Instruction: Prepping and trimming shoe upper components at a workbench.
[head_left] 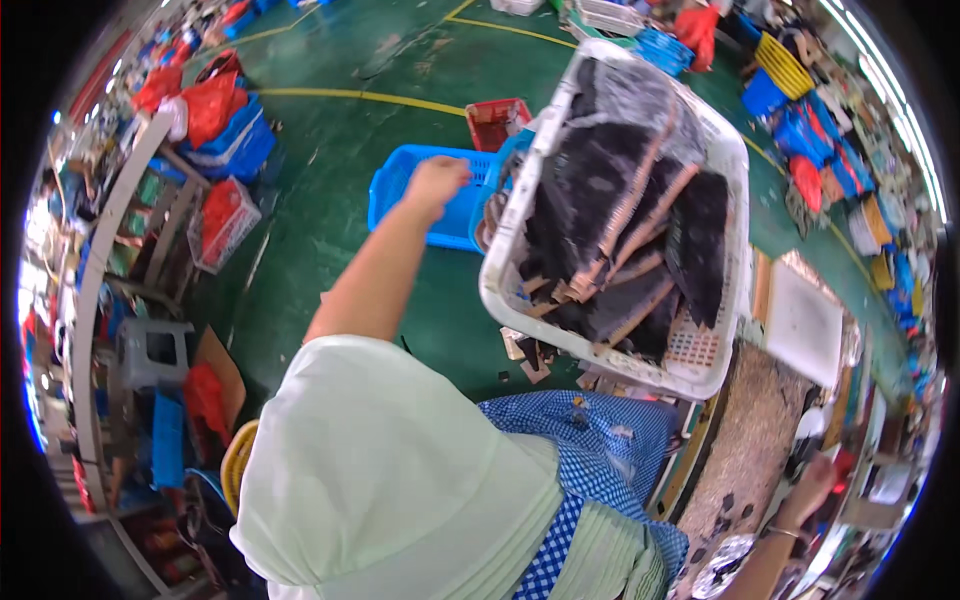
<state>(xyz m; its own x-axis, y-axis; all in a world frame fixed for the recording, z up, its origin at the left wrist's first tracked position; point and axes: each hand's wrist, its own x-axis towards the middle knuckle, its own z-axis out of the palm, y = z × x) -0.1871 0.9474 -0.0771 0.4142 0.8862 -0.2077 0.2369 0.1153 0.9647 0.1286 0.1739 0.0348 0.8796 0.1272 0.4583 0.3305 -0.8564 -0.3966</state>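
Observation:
My left hand point(438, 188) is stretched out to the left, above a blue plastic basket point(390, 190) on the floor. Its fingers look curled in, and no object shows in them. On the right, my right hand point(808, 492) is held low beside the workbench, near a small red part point(843, 466). Its fingers appear loosely extended, with nothing visible in them. Between the hands stands a large white plastic basket point(512, 235) holding dark sheet pieces point(590, 165) and long tan strips point(635, 205).
A worn brown bench surface point(745, 440) runs along my right, with a white board point(800, 322) at its far end. Beyond the blue basket sits a small red crate point(482, 122). Scraps point(535, 360) lie below the white basket. A grey stool point(150, 350) stands left.

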